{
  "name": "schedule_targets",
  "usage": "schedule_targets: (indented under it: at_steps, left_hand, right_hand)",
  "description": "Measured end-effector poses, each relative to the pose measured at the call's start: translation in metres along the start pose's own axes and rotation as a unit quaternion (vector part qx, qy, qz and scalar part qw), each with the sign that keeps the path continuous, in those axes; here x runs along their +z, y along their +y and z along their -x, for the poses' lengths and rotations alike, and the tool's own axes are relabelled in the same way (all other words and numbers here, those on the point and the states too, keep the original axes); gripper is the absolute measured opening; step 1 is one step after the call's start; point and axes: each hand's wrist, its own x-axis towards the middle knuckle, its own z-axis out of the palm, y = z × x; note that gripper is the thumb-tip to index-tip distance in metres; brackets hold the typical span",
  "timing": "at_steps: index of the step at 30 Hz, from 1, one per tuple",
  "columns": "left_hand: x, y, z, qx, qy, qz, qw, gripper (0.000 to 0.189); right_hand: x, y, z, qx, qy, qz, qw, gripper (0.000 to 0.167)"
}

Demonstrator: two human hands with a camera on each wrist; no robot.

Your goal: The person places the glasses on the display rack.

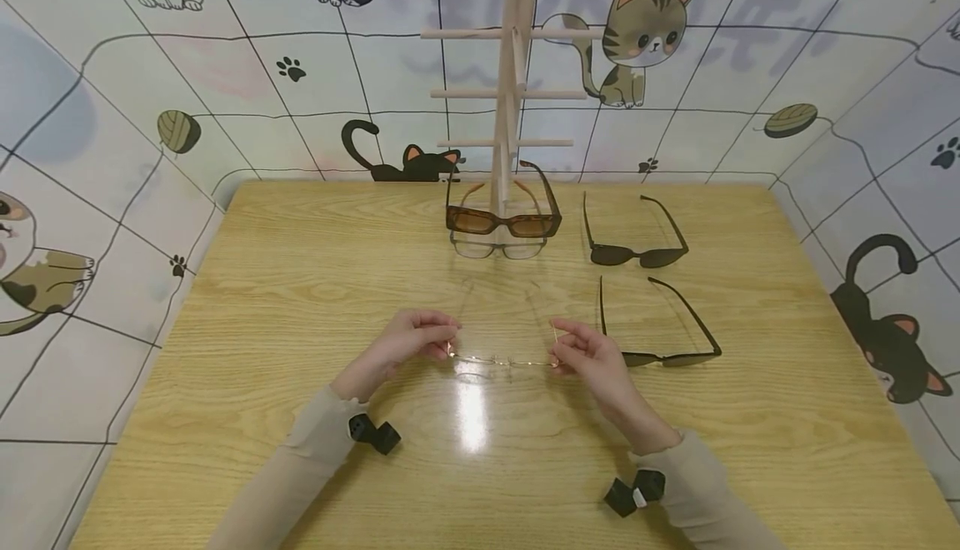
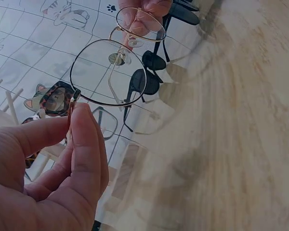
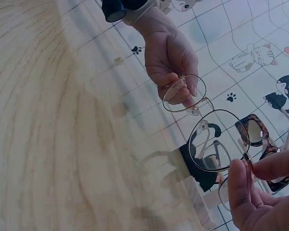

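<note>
A pair of eyeglasses (image 1: 495,361) with thin gold round rims and clear lenses is held between both hands, low over the table. My left hand (image 1: 412,337) pinches one temple close to the hinge between thumb and fingers. On the other side, my right hand (image 1: 596,362) pinches the opposite temple near its hinge in the same way. The lens (image 2: 108,72) nearest the left hand shows fully in the left wrist view. In the right wrist view the near lens (image 3: 219,139) stands just beyond the right fingertips.
A wooden display rack (image 1: 504,117) with crossbars rises at the back. At its foot are tortoiseshell sunglasses (image 1: 503,223) and thin-framed glasses (image 1: 498,252). Two dark sunglasses lie to the right, one pair (image 1: 637,258) behind the other pair (image 1: 688,359), which sits beside my right hand.
</note>
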Motion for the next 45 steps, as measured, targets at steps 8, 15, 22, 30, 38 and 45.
schedule_targets:
  at_steps: [8, 15, 22, 30, 38, 45]
  left_hand:
    - [-0.001, 0.016, 0.008, 0.05, -0.013, -0.014, 0.9986, 0.033]
    - [0.002, 0.035, 0.016, 0.062, -0.015, -0.019, 0.9978, 0.034]
    - [0.007, 0.05, 0.021, 0.07, -0.006, -0.015, 0.9974, 0.032]
    - [0.012, 0.067, 0.024, 0.076, 0.001, -0.006, 0.9971, 0.025]
    - [0.015, 0.082, 0.028, 0.099, -0.002, -0.004, 0.995, 0.023]
    - [0.016, 0.09, 0.031, 0.106, -0.011, 0.006, 0.9943, 0.024]
  right_hand:
    - [0.0, -0.015, 0.003, -0.026, 0.001, -0.014, 0.9996, 0.04]
    - [-0.002, -0.031, 0.004, -0.056, 0.0, -0.027, 0.9981, 0.037]
    - [-0.006, -0.044, 0.006, -0.081, -0.003, -0.034, 0.9961, 0.034]
    - [-0.008, -0.057, 0.006, -0.088, 0.003, -0.045, 0.9951, 0.03]
    - [-0.011, -0.068, 0.003, -0.117, -0.003, -0.045, 0.9921, 0.029]
    - [-0.012, -0.072, 0.004, -0.125, -0.009, -0.052, 0.9908, 0.028]
